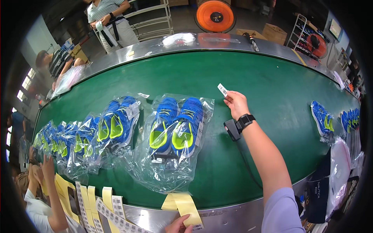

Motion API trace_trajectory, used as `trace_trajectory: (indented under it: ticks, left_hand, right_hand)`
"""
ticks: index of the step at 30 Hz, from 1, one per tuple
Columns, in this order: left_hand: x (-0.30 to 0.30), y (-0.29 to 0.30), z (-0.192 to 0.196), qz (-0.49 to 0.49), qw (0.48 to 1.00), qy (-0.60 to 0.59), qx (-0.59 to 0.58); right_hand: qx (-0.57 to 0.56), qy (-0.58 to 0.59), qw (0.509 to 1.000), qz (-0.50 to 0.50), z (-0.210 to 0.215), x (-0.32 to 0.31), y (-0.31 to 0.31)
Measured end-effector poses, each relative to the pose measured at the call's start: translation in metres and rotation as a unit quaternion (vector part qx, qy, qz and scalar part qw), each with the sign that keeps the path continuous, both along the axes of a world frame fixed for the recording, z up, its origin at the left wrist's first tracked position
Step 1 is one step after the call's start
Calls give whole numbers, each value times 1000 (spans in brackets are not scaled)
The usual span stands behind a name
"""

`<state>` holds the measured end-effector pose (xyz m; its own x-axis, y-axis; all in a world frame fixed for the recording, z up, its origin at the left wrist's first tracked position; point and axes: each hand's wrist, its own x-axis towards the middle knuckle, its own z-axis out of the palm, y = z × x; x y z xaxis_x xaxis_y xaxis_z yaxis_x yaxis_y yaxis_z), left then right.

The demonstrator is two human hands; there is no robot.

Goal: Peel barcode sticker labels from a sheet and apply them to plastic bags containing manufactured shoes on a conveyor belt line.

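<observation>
Between the fingertips of my right hand (pixel 237 104) is a small white barcode sticker (pixel 222 89), held over the green conveyor belt. A dark strap and a small black device with a cable sit on that wrist. At the belt's near edge, my left hand (pixel 178 225) pinches a pale yellow strip of label backing paper (pixel 185 206) with printed labels near its lower end. Closest to both hands lies a clear plastic bag (pixel 167 176) containing a pair of blue shoes (pixel 166 112) with lime-green linings. A white label shows on the bag's right side.
Several more bagged blue shoes (pixel 116 120) run along the left of the green belt (pixel 256 77). Label strips (pixel 83 206) hang over the near metal edge. A co-worker's hands (pixel 47 169) are at lower left. More shoes (pixel 321 118) lie at right. Two people stand or sit across the belt.
</observation>
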<state>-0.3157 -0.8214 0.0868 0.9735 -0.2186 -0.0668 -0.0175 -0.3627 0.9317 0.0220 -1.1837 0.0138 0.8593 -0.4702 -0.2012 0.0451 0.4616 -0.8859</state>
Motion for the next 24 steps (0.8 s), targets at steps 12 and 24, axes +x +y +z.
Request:
trace_trajectory:
  ticks: [12, 24]
  left_hand:
    - [-12, -6, -13, 16, 998, 47, -28]
    - [-11, -18, -5, 7, 999, 45, -22]
  right_hand:
    - [67, 7, 973, 221, -4, 24, 40]
    - [-181, 47, 968, 168, -7, 26, 26]
